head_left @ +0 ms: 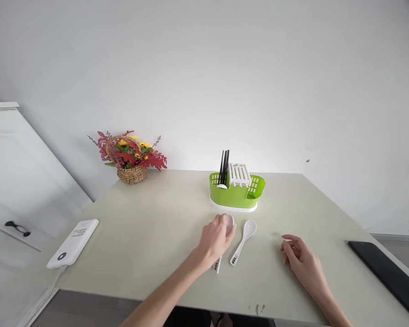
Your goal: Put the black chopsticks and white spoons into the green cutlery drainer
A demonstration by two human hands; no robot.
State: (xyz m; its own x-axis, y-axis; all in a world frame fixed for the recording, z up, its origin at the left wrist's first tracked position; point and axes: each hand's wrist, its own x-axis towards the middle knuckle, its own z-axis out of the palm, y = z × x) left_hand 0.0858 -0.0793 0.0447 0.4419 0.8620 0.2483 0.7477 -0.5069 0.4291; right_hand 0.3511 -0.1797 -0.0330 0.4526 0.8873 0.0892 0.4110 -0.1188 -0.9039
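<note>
My left hand [214, 238] is closed on a white spoon [229, 223] lying on the table, fingers at its bowl. The spoon's middle is hidden, and its patterned handle end shows below the hand. Just right of it lies a second white spoon [243, 240], bowl pointing away from me. My right hand [301, 259] rests farther right with fingers loosely curled and nothing seen in them. Beyond the spoons stands a green cutlery basket [230, 198] on a white base. It holds black chopsticks [224, 165] at its left, with a white slotted rack [239, 173] on top.
A wicker basket of artificial flowers [132, 175] stands at the table's back left. A white power bank [73, 243] with a cable lies at the left edge. A black phone [388, 274] lies at the right edge. A wall borders the back.
</note>
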